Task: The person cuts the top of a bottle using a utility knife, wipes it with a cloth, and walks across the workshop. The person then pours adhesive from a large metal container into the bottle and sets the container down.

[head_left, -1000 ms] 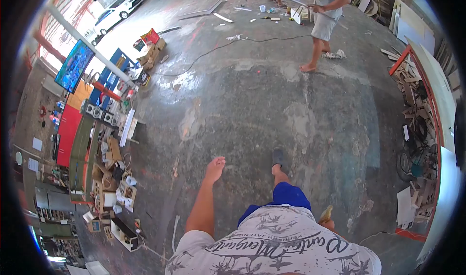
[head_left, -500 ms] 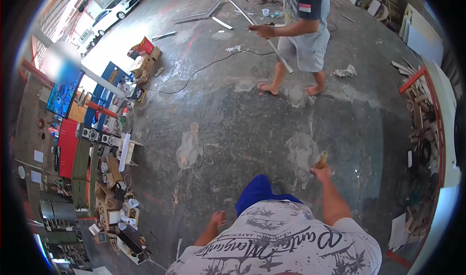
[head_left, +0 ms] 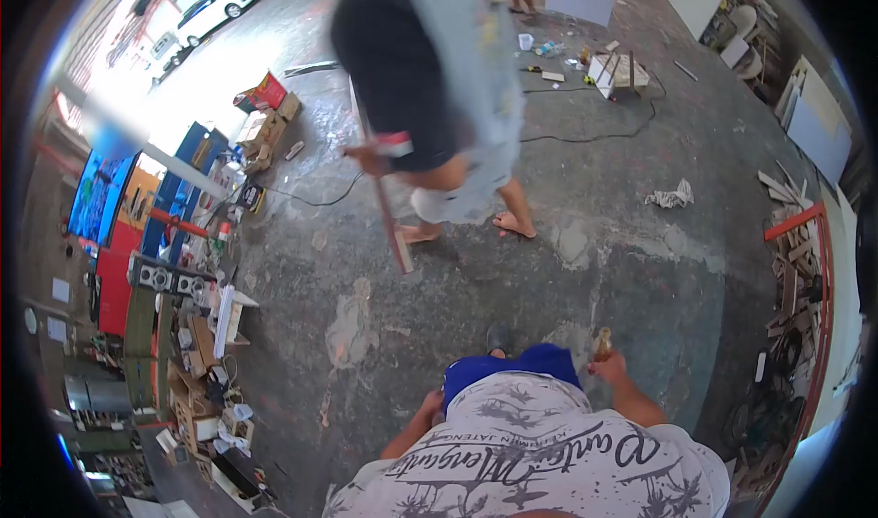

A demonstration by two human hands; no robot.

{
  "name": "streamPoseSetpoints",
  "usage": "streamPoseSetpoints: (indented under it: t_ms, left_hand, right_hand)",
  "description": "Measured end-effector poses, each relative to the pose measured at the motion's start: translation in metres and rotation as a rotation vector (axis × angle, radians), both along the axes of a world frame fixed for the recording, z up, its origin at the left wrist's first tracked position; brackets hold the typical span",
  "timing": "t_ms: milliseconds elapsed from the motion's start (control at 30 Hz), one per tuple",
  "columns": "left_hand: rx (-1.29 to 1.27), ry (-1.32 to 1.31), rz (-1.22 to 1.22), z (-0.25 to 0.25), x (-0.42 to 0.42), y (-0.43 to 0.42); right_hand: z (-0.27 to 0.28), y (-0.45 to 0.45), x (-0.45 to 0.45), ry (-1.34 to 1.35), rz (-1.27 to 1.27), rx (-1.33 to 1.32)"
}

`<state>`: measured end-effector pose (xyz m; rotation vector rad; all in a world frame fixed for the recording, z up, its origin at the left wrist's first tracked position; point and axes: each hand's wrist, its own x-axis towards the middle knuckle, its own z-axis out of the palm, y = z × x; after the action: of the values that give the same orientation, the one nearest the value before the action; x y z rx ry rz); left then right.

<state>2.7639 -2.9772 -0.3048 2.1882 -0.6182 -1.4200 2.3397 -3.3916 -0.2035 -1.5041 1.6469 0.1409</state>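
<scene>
My right hand (head_left: pixel 608 366) is closed around a small amber bottle (head_left: pixel 603 342), held upright beside my blue shorts (head_left: pixel 535 363). The bottle's lower part is hidden by my fingers. On the other side, my left hand (head_left: pixel 432 403) hangs by the edge of the shorts. Its fingers are too small and partly covered to read. In front of me another person (head_left: pixel 402 70), in a dark and grey top, walks with a long straight bar (head_left: pixel 391 221) slanting down from one hand.
Boxes (head_left: pixel 261 134), a screen (head_left: pixel 102 193) and a cluttered bench (head_left: pixel 206 353) line the left. A cable (head_left: pixel 594 137) crosses the floor beyond the person. A crumpled cloth (head_left: pixel 670 194) lies to the right, near a red-framed rack of wood scraps (head_left: pixel 794 280).
The other person has moved left and closer, bar in hand. My left hand has come in against my shorts. My right hand, with the bottle, sits lower in view.
</scene>
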Motion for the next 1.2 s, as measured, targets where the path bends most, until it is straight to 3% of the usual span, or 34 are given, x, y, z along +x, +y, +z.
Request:
streamPoseSetpoints:
  t_ms: [67, 100, 133, 200, 300, 400, 567, 667, 700, 733, 767, 800, 833, 867, 900, 933, 967, 1033, 1100, 1200]
  left_hand:
    - [0.029, 0.001, -0.155, -0.044, 0.051, -0.071]
    - [0.100, -0.002, -0.227, -0.004, 0.069, -0.127]
    - [0.169, -0.003, -0.304, 0.071, 0.085, -0.199]
    - [-0.106, -0.161, -0.458, 0.061, 0.123, -0.273]
    - [-0.251, -0.010, -0.201, 0.077, 0.162, -0.390]
    - [-0.218, -0.153, -0.245, 0.140, 0.195, -0.502]
    - [-0.060, -0.136, -0.158, 0.118, 0.237, -0.594]
    - [0.033, -0.045, -0.246, 0.133, 0.261, -0.620]
    - [0.043, -0.003, -0.297, 0.137, 0.268, -0.628]
    - [0.011, -0.028, -0.194, 0.119, 0.279, -0.627]
    - [-0.017, -0.047, -0.102, 0.088, 0.290, -0.618]
    - [-0.048, -0.063, -0.012, 0.068, 0.299, -0.616]
    - [0.060, -0.009, 0.153, 0.074, 0.303, -0.627]
    - [0.174, 0.044, 0.311, 0.080, 0.305, -0.637]
    - [0.201, 0.096, 0.316, 0.077, 0.309, -0.640]
    - [0.228, 0.149, 0.305, 0.072, 0.314, -0.645]
    - [0.144, 0.030, -0.034, 0.063, 0.317, -0.653]
    - [-0.216, -0.251, -0.671, 0.022, 0.336, -0.658]
    - [-0.418, -0.304, -0.863, -0.001, 0.366, -0.696]
    - [-0.183, -0.019, -0.541, 0.020, 0.370, -0.793]
  right_hand:
    - [0.016, -0.025, 0.014, -0.002, -0.083, -0.047]
    - [0.008, -0.039, 0.016, 0.000, -0.149, -0.103]
    - [-0.001, -0.050, 0.023, -0.003, -0.219, -0.166]
    - [0.015, -0.071, 0.044, -0.056, -0.319, -0.145]
    - [0.002, -0.099, 0.066, -0.011, -0.363, -0.164]
    - [-0.021, -0.130, 0.075, 0.021, -0.306, -0.042]
    - [-0.124, -0.203, 0.058, 0.185, -0.216, -0.121]
    - [-0.223, -0.297, 0.046, -0.110, -0.365, 0.152]
    - [-0.168, -0.347, 0.080, -0.078, -0.250, 0.079]
    - [-0.089, -0.403, 0.128, -0.041, -0.139, 0.000]
    - [-0.097, -0.442, 0.141, -0.009, -0.264, -0.050]
    - [0.019, -0.495, 0.197, -0.078, -0.210, -0.138]
    - [-0.013, -0.536, 0.198, -0.140, -0.315, -0.118]
    - [-0.003, -0.573, 0.212, -0.257, -0.336, -0.165]
    - [0.006, -0.611, 0.227, -0.376, -0.352, -0.206]
    - [0.015, -0.642, 0.242, -0.238, -0.349, -0.264]
    - [0.023, -0.671, 0.253, -0.097, -0.348, -0.320]
    - [0.038, -0.717, 0.271, -0.140, -0.295, -0.369]
    - [0.044, -0.740, 0.282, -0.138, -0.305, -0.292]
    - [0.042, -0.759, 0.288, 0.015, -0.277, -0.218]
